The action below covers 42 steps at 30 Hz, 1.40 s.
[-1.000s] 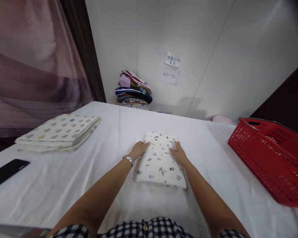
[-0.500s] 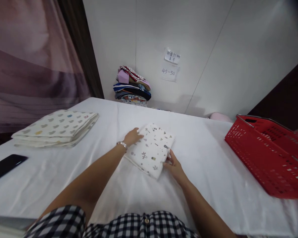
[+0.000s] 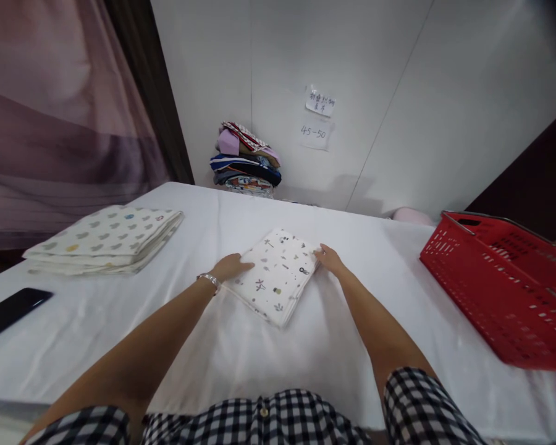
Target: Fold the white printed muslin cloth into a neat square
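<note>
Folded printed cloth (image 3: 275, 281) lying flat on the white-covered table (image 3: 120, 334), roughly at the middle, turned at an angle so one corner points toward the body. Left hand (image 3: 229, 267) resting on the near-left edge, fingers stretched out flat and close together, pressing down rather than gripping; bracelet (image 3: 207, 279) at the wrist. Right hand (image 3: 328, 258) at the far-right corner, fingertips touching the edge, loosely curled; whether pinching the fabric or only nudging it, hard to tell from this angle. Hands set on opposite sides, probably to keep the folds from slipping and to steady the skewed bundle.

Second folded cloth (image 3: 106, 238) with coloured spots off to the left, well apart. Dark phone (image 3: 9, 309) near the left table edge, closer to the body. Red basket (image 3: 505, 290) on the right, tilted, well apart from the right hand, open surface between. Heap of mixed clothes (image 3: 245, 162) against the back wall, beyond the table, with two paper notes (image 3: 319, 117) stuck beside it. Curtain (image 3: 50, 111) on the left. Nothing between the hands and the cloth; checked shirt (image 3: 259, 426) at the bottom edge
</note>
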### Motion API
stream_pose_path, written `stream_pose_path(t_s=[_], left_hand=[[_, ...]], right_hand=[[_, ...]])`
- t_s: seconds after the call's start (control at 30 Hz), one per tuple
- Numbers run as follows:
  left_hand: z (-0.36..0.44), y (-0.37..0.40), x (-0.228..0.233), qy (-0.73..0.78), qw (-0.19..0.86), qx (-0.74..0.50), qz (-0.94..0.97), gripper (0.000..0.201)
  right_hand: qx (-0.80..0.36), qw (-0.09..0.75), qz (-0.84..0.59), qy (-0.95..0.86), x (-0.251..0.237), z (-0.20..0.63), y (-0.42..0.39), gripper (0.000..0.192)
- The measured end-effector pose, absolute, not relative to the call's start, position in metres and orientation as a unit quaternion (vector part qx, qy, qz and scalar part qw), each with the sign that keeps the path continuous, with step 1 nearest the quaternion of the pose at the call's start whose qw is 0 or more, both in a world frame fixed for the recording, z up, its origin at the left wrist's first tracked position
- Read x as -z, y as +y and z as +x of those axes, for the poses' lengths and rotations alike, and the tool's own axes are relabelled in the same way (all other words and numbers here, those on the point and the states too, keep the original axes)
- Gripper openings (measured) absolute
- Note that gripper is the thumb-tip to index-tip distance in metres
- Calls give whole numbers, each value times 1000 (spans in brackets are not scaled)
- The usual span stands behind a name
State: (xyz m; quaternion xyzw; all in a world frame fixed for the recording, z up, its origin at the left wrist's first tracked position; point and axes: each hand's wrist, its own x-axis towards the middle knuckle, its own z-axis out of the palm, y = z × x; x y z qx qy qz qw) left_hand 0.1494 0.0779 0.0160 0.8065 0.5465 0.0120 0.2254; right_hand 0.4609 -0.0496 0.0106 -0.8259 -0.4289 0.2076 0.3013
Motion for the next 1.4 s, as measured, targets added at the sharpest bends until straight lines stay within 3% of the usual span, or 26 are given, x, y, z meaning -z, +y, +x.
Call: stream_pose_path(t_s=[0.2,0.33,0.43,0.7,0.83,0.97,1.07,1.23,1.4], left_hand=[[163,108,-46,524,117,-35,843,49],[175,128,-58,537,47,-80,839,39],[182,114,-49,499,60,-93,860,40],[171,8,-15,322,177,-153,917,46],[154,-7,5,286,163,-131,935,48],[144,-3,13,272,158,-114,942,45],[142,-2,9,264,164,-118,943,45],[138,-11,12,302,171,-178,921,39],[128,-22,24,354,124,-245,894,34]], right_hand=[[-276,275,-812,-434,-2,470,-43,57],[-316,261,-792,-451,6,453,-61,34],[-317,255,-791,-457,6,442,-71,24],[-262,202,-820,-468,-7,434,-62,29],[-259,189,-824,-468,-4,428,-67,21],[-272,184,-823,-463,-2,419,-87,25],[-253,244,-804,-480,0,416,-101,33],[-188,446,-762,-431,12,420,-123,39],[-185,511,-705,-455,26,420,-144,33]])
